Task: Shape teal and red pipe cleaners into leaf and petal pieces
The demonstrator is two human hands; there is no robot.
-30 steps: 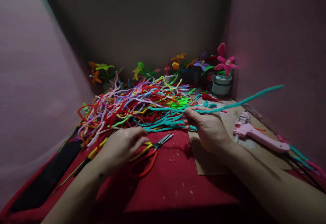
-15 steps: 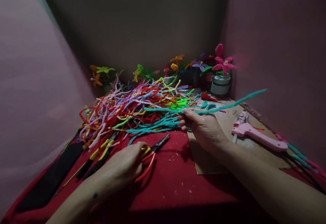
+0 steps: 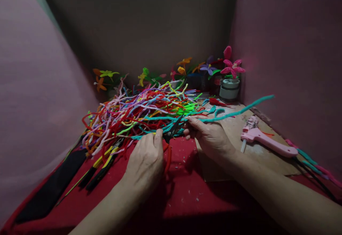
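Note:
My left hand [image 3: 145, 160] is closed round red-handled scissors [image 3: 171, 135], lifted off the red cloth with the dark blades open and pointing up-right. The blades sit at a teal pipe cleaner [image 3: 235, 111] that my right hand [image 3: 208, 137] pinches between thumb and fingers. This teal strand runs from the pile on the left, through my fingers, and out in the air to the right. A big heap of mixed-colour pipe cleaners [image 3: 139, 112] lies just behind both hands.
A pink glue gun [image 3: 264, 140] rests on a cardboard sheet [image 3: 240, 163] at the right. Pipe-cleaner flowers [image 3: 231, 66] and a small jar [image 3: 229, 88] stand along the back wall. Yellow-black handled tools [image 3: 103, 165] and a black strip [image 3: 50, 188] lie at the left. Walls close in on three sides.
My left hand picked the scissors up from the cloth and brought them up and right to the teal strand. My right hand shifted slightly left, still holding the strand.

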